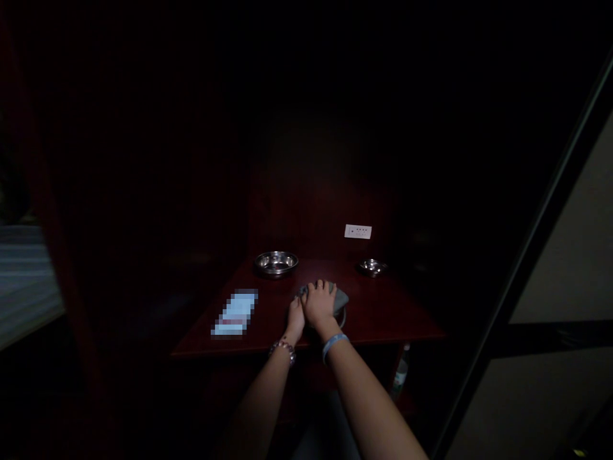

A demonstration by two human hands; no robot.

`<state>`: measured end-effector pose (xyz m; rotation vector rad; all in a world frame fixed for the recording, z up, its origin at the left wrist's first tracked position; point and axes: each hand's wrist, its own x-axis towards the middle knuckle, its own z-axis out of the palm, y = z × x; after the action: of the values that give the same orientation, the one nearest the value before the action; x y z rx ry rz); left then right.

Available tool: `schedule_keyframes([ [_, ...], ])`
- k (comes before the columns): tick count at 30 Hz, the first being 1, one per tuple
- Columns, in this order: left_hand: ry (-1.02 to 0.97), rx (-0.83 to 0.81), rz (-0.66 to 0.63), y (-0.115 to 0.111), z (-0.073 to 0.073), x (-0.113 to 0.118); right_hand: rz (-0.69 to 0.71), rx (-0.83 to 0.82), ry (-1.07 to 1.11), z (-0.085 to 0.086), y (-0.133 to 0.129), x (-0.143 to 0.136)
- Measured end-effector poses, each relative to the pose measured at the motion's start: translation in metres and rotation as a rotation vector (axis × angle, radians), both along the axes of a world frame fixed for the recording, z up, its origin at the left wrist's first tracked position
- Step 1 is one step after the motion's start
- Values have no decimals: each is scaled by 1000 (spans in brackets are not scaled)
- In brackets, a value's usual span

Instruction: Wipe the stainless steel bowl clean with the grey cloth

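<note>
Two bare hands meet at a grey item (341, 301) near the front of the dark red tabletop (378, 322) in the head view. The right hand (320, 304) lies over it, fingers spread rather than closed, probably to steady it; the left hand (295, 317) sits toward nine o'clock, its grip too hidden to tell. From the item, a larger metal bowl (276, 264) stands at ten o'clock, a smaller bowl (372, 268) between one and two, perhaps set back for elbow room.

Grey pouch (341, 299) w/ loop (343, 317), on dk-red tbl (383, 316).
</note>
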<state>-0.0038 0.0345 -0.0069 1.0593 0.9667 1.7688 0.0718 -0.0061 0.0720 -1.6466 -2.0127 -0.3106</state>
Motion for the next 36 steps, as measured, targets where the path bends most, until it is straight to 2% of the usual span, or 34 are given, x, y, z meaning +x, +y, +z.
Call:
schedule_keyframes([
  [5,20,-40,-19,-1,5,1,94,82,-39,-10,-11,7],
  [9,43,-65,-31,-2,8,3,222,126,-23,-20,-22,26],
  [15,47,-15,-60,-7,6,3,359,165,-36,-38,-41,60],
  [19,80,-7,25,-4,4,3,469,88,-41,-37,-35,95],
  [22,85,-17,51,-1,4,4,536,29,77,-33,-21,115],
  [25,63,-30,20,-3,5,6,434,-32,342,-31,-5,120],
  [28,93,-38,28,-6,7,8,353,-131,529,-26,8,109],
  [30,121,-52,62,-6,8,8,256,-140,512,-20,13,94],
  [33,163,-70,92,-4,5,7,-19,-147,385,-9,14,67],
  [34,191,-70,100,-3,4,6,-75,-137,337,-6,13,59],
  [36,266,-75,124,0,1,5,-103,-94,242,-3,11,45],
])
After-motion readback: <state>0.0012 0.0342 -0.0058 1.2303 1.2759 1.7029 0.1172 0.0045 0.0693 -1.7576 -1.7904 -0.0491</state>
